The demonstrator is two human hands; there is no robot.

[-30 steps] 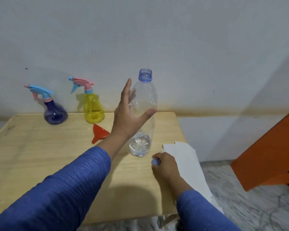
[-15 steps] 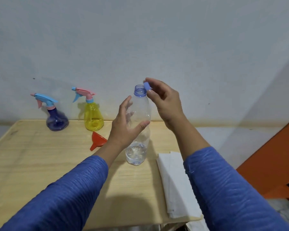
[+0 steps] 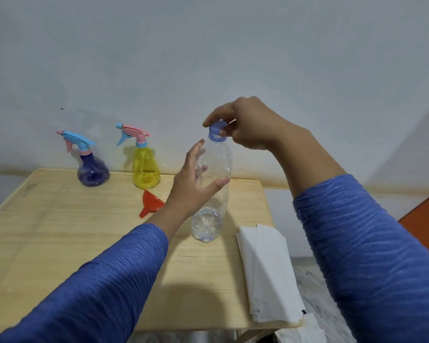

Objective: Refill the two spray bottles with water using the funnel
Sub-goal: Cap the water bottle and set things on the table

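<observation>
Clear ribbed plastic water bottle [image 3: 212,194] stands upright on the pale wooden desk [image 3: 60,231], a shallow layer of water at its base; walls are thin and transparent, rounded shoulder narrowing to the neck. Blue plastic screw cap [image 3: 218,127] sits on the neck over a blue collar ring.

Right hand [image 3: 248,125]: fingers and thumb curled round the cap from above, pinching it. Left hand [image 3: 191,184]: spread wide round the bottle's mid-body, thumb tip on the near wall, fingers behind and seen blurred through the plastic; how firmly it holds cannot be told.

Left of the bottle, beside the left wrist: orange plastic funnel [image 3: 150,203] lying on its side, cone partly hidden by the hand. Further left and back of the bottle, against the wall: yellow translucent spray bottle [image 3: 145,169] with pink-and-blue trigger head, then dark blue bulbous spray bottle [image 3: 92,169] with blue-and-pink trigger head. Fill levels in both hard to make out.

Right of the bottle: folded white paper towel [image 3: 268,271], soft and matte, overhanging the desk's front corner.

Both forearms in blue knit sleeves [image 3: 372,256], cut off by the frame.
</observation>
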